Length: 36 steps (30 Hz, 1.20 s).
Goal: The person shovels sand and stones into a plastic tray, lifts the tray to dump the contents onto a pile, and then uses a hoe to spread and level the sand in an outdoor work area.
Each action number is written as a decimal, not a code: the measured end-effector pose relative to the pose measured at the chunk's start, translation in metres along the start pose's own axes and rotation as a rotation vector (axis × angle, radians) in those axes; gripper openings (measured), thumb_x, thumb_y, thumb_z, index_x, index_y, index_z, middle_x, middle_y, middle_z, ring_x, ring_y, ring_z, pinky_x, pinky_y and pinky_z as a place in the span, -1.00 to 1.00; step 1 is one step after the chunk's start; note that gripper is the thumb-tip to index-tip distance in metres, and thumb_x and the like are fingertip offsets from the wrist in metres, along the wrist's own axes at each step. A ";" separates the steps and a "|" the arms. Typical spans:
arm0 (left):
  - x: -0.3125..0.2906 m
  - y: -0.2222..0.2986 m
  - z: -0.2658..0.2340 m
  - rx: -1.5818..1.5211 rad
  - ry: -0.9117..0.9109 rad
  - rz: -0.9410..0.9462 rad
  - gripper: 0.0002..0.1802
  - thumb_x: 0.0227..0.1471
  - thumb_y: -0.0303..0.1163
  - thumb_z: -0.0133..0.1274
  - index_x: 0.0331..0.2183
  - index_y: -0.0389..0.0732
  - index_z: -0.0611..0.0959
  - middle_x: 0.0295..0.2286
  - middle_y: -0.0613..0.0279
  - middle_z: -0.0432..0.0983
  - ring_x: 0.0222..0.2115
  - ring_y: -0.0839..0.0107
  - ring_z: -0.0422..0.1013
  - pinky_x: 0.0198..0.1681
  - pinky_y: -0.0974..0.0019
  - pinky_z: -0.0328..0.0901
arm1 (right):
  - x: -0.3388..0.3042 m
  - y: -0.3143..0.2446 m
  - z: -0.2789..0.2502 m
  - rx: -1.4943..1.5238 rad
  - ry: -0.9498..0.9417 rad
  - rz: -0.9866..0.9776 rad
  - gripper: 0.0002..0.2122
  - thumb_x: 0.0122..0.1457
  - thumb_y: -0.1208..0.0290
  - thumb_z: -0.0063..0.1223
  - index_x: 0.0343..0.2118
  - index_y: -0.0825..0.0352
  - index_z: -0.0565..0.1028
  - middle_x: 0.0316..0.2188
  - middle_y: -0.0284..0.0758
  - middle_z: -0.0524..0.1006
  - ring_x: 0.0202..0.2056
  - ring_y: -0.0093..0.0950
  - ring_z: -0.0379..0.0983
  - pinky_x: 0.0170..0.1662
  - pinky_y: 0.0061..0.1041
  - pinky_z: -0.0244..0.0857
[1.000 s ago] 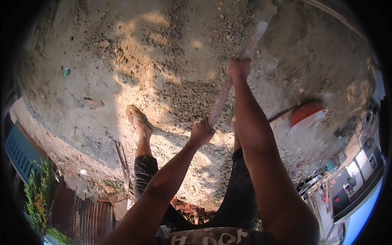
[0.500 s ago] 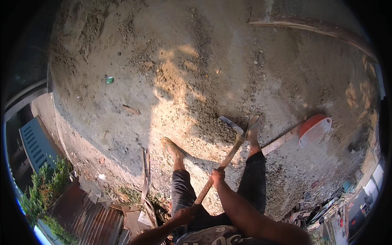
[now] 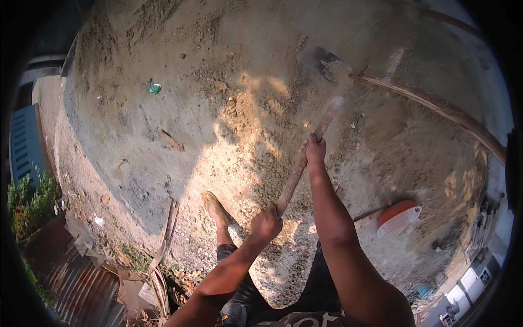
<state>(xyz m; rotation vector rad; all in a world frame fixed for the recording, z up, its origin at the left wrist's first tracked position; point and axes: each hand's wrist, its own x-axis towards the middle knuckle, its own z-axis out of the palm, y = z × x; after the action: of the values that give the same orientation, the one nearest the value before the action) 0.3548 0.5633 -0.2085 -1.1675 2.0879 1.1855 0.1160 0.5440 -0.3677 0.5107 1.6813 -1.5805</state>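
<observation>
Both my hands grip the wooden handle (image 3: pixel 294 182) of a hoe. Closest to my body, my left hand (image 3: pixel 267 222) is closed round the handle's lower end. My right hand (image 3: pixel 316 151) holds it farther up, with the arm stretched forward. The hoe's broad metal blade (image 3: pixel 325 62) is far ahead, near the end of a long wooden board (image 3: pixel 441 106). It looks slightly blurred, and I cannot tell if it touches the ground. Gravelly soil (image 3: pixel 245 158) spreads beneath the handle. My sandalled left foot (image 3: pixel 215 207) stands on it; my right foot is hidden.
To the right lies a red tub (image 3: pixel 399 218). A green wrapper (image 3: pixel 154 88) and a piece of wood (image 3: pixel 171 140) lie left of the sunlit patch. Rusty corrugated sheets (image 3: pixel 71 272), thin wooden strips (image 3: pixel 165 234) and plants (image 3: pixel 32 204) are at the lower left.
The hoe has swung from beside my right foot up and forward to the far right. Both hands moved forward with it, and the view has shifted.
</observation>
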 end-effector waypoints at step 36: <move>-0.407 -0.162 0.005 -0.208 -0.848 -0.540 -0.58 -0.10 -0.20 0.09 -0.21 -0.26 0.51 -0.39 -0.09 0.56 -0.30 -0.09 0.49 -0.26 0.01 0.35 | -0.417 0.271 -0.117 -0.399 0.135 0.865 -0.49 -0.02 0.40 0.19 -0.08 0.38 0.15 -0.39 -0.06 0.44 -0.46 -0.22 0.49 -0.46 -0.31 0.44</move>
<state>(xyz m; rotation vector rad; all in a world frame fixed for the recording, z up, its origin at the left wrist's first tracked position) 0.7075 0.7055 0.0089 -0.9696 0.9695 1.3171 0.5486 0.7849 -0.2418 0.9742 1.4984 -0.5854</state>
